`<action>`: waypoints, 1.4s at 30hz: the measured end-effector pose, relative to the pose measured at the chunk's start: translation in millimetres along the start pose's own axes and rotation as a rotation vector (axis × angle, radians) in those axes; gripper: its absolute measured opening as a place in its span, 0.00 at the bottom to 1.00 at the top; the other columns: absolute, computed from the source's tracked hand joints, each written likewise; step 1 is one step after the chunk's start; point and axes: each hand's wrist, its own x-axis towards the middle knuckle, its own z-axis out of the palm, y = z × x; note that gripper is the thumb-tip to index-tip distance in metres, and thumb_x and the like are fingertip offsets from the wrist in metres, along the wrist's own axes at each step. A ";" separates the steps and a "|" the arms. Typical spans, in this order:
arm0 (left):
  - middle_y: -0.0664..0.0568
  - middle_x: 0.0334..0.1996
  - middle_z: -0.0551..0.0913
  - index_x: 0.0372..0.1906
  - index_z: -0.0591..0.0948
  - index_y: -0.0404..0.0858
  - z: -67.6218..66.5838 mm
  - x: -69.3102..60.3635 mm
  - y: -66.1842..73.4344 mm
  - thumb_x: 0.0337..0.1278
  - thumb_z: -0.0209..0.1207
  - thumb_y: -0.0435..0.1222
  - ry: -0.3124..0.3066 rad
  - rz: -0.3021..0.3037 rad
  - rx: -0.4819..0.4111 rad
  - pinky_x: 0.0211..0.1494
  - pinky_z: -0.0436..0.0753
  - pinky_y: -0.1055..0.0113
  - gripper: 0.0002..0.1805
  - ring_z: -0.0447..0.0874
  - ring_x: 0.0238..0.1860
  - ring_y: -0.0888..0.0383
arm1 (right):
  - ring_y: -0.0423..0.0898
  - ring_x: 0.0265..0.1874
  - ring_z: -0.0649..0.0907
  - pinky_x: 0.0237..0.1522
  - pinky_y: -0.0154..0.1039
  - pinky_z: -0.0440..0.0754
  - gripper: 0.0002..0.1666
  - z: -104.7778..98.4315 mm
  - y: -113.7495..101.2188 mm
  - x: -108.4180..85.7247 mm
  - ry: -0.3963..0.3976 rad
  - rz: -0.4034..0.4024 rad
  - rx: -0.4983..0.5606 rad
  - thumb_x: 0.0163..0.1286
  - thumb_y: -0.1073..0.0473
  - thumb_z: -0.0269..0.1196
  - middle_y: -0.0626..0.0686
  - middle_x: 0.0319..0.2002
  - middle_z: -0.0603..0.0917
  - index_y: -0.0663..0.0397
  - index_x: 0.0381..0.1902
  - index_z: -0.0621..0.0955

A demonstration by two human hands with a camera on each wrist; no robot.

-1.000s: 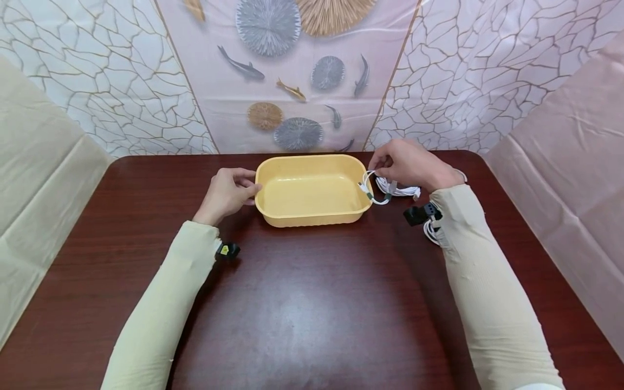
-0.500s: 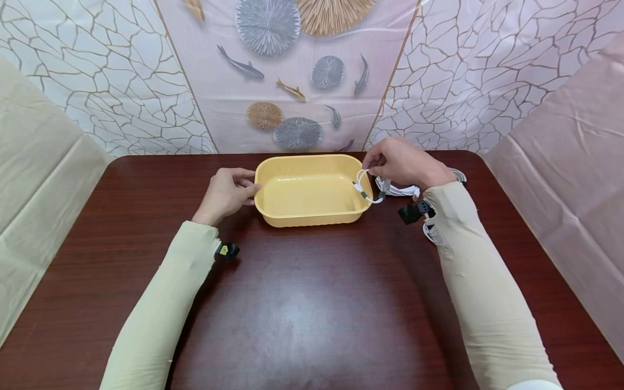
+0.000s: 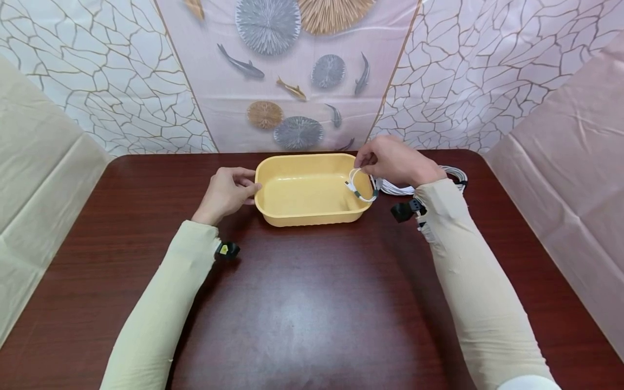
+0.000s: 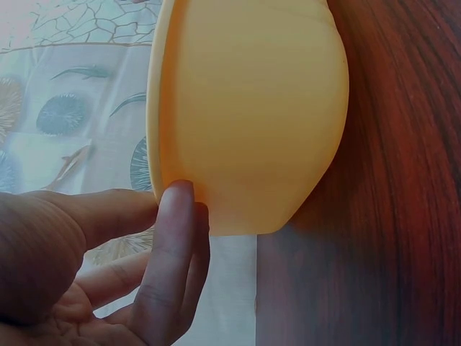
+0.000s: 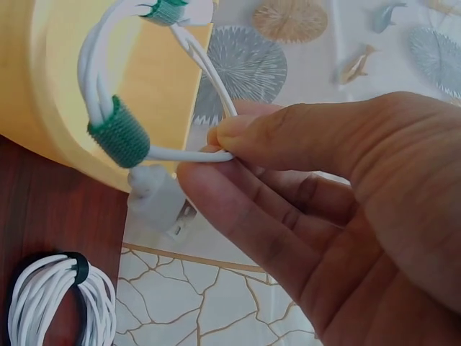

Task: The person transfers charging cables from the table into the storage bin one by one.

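The right hand (image 3: pixel 394 161) pinches a white, green-banded cable loop (image 5: pixel 119 133) over the yellow plastic tray (image 3: pixel 312 197) — not yet released. The left hand (image 3: pixel 225 192) grips the tray; coiled white cables (image 3: pixel 397 189) lie outside.

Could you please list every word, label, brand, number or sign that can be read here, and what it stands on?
None can be read in any view.
Yellow mark on the black device at the left wrist: too small to read.
White cable in the right hand: no lettering visible.
Yellow tray: no lettering visible.
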 end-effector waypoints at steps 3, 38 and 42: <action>0.33 0.47 0.85 0.64 0.78 0.28 0.0 0.1 0.2 0.68 0.62 0.31 0.000 0.003 0.000 0.48 0.92 0.52 0.22 0.91 0.42 0.45 | 0.45 0.37 0.86 0.41 0.42 0.86 0.12 0.3 -0.6 2.0 -0.013 0.003 0.015 0.70 0.68 0.60 0.54 0.40 0.90 0.54 0.43 0.88; 0.35 0.46 0.84 0.64 0.77 0.28 0.0 -0.9 0.4 0.68 0.63 0.32 -0.001 -0.001 0.003 0.48 0.92 0.54 0.23 0.91 0.37 0.51 | 0.48 0.39 0.86 0.44 0.44 0.87 0.10 22.2 -9.7 21.8 0.000 -0.123 -0.002 0.67 0.72 0.62 0.56 0.38 0.90 0.61 0.40 0.89; 0.35 0.46 0.84 0.64 0.77 0.28 -0.4 -1.0 0.3 0.68 0.63 0.32 -0.005 -0.002 -0.002 0.49 0.92 0.54 0.23 0.91 0.37 0.51 | 0.48 0.39 0.87 0.46 0.45 0.88 0.09 25.0 -9.1 23.0 -0.006 -0.127 -0.015 0.67 0.72 0.63 0.55 0.37 0.90 0.60 0.40 0.89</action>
